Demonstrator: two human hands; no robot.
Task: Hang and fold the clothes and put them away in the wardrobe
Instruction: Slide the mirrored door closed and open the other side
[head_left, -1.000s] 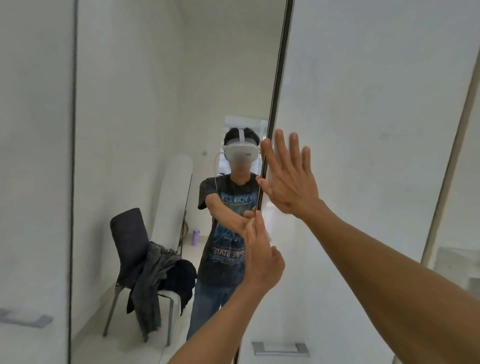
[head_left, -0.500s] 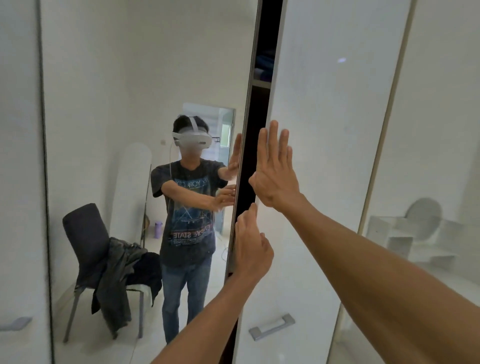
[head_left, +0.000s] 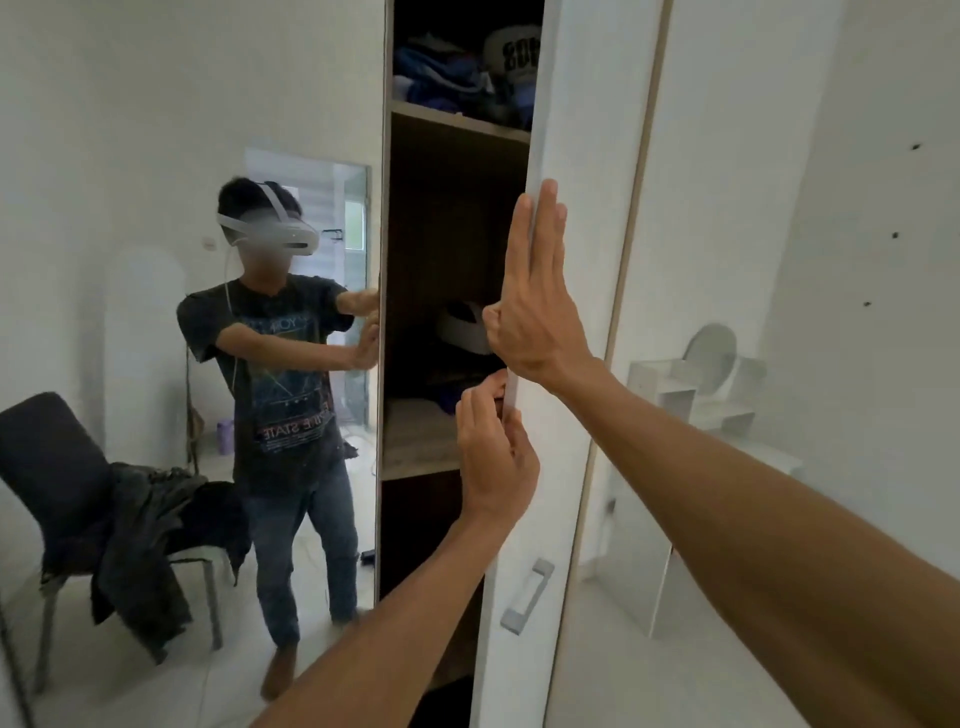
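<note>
Gripping wardrobe door (head_left: 582, 130) edge: left hand (head_left: 493, 457), fingers curled | right hand (head_left: 535, 306) flat, fingers straight, pressing door face

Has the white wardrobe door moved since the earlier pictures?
Yes. The white door has slid right, away from the mirrored door; the gap between them, a thin slit before, now shows the wardrobe shelves.

Reflected: white headset (head_left: 291, 236), dark printed T-shirt (head_left: 280, 384), blue jeans (head_left: 291, 551); forearms (head_left: 727, 493) bare.

white wall (head_left: 883, 130), dark chair (head_left: 52, 467) in mirror (head_left: 130, 104), white vanity (head_left: 675, 395) right.
</note>
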